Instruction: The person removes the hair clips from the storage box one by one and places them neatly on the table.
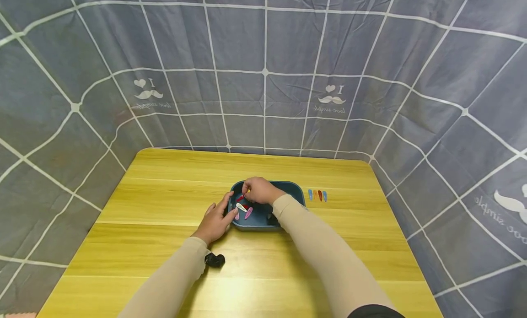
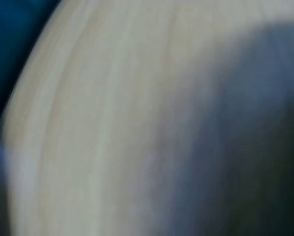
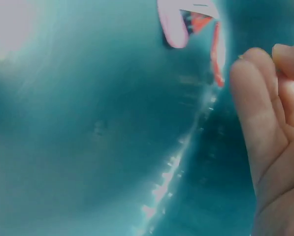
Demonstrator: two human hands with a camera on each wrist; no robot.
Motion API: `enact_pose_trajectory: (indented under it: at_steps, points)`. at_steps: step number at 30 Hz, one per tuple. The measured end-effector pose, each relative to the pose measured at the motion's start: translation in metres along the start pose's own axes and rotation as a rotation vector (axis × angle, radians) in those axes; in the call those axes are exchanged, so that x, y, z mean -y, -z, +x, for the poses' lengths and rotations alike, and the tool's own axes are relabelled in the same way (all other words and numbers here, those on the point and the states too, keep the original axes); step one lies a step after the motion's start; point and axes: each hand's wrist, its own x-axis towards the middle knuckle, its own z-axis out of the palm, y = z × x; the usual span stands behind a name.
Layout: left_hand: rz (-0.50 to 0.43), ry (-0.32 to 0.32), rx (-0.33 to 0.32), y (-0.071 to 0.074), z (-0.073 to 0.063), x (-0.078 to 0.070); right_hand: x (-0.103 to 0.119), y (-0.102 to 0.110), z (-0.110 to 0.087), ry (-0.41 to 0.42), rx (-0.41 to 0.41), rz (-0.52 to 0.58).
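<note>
A dark blue-green tray (image 1: 294,185) stands on the table with several snap hair clips at its left end. Among them are a white clip (image 1: 241,207), a pink clip (image 1: 249,212) and a red clip (image 1: 240,198). My right hand (image 1: 260,190) reaches over the tray's far left part, thumb and fingertips pinching a hair clip. Only a yellowish sliver of it shows. My left hand (image 1: 216,221) rests at the tray's left end, fingers extended along the rim and thumb over the edge. The right wrist view shows the right hand (image 3: 275,132) above the tray floor.
Right of the tray, a row of clips lies on the table: a blue clip (image 1: 310,195), an orange one (image 1: 315,195), a red one (image 1: 319,195) and another blue one (image 1: 325,196). Grey gridded curtains (image 1: 247,94) surround the wooden table (image 1: 164,180). The left wrist view is blurred.
</note>
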Motion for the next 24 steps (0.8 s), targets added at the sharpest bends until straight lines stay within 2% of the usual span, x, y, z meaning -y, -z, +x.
enact_pose_trajectory:
  at_steps: [4, 7, 12, 24]
  points:
    - [-0.002, 0.000, 0.003, 0.001, 0.000, -0.001, -0.001, 0.010, -0.005, -0.008, 0.009, 0.067]
    - [0.007, -0.005, 0.002, 0.000, 0.000, 0.000, -0.003, 0.018, -0.010, 0.005, 0.000, 0.051]
    - [0.000, 0.000, 0.006, 0.000, 0.000, -0.002, -0.006, 0.031, -0.019, 0.016, -0.042, 0.029]
    - [-0.002, 0.017, 0.007, 0.000, 0.002, -0.005, -0.026, 0.071, -0.044, -0.006, -0.132, 0.112]
